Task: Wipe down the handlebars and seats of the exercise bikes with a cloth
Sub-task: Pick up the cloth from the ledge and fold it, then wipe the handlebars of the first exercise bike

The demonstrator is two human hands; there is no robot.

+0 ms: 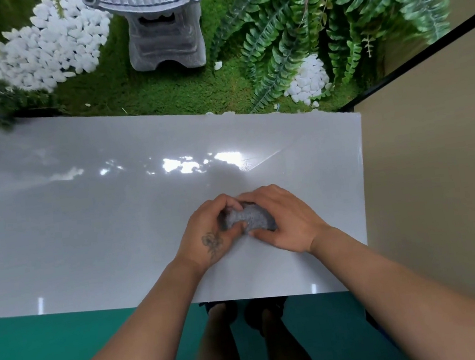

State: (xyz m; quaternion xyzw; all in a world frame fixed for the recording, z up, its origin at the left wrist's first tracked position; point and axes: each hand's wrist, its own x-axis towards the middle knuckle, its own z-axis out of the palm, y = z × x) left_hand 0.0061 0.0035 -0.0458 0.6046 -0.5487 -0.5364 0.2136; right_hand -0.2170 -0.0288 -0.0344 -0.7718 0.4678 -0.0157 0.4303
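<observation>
1. Head view, lower centre of the frame: both hands meet over a small grey cloth (248,217) bunched on the glossy white desk (86,228). The left hand (210,234) curls its fingers and thumb round the cloth's left end; the right hand (283,219) cups its right end with bent fingers, thumb pressing the near edge. Both grips are clamped on the cloth.
2. The step in hand looks like gathering or folding the cloth before wiping. To do it well, fold it into a flat pad with a clean face outward, and keep one hand's hold firm while the other shapes it.
3. No exercise bike, handlebar or seat is in sight, so the wiping itself seems not yet begun.
4. Open desk spreads to the left and toward the top of the frame. The desk's right edge lies near the right forearm, against a beige wall (440,184); its near edge crosses both forearms.
5. Beyond the far edge, at the top of the frame, stand a stone lantern (164,36), white pebbles (44,51) and ferns (301,31) on moss.
</observation>
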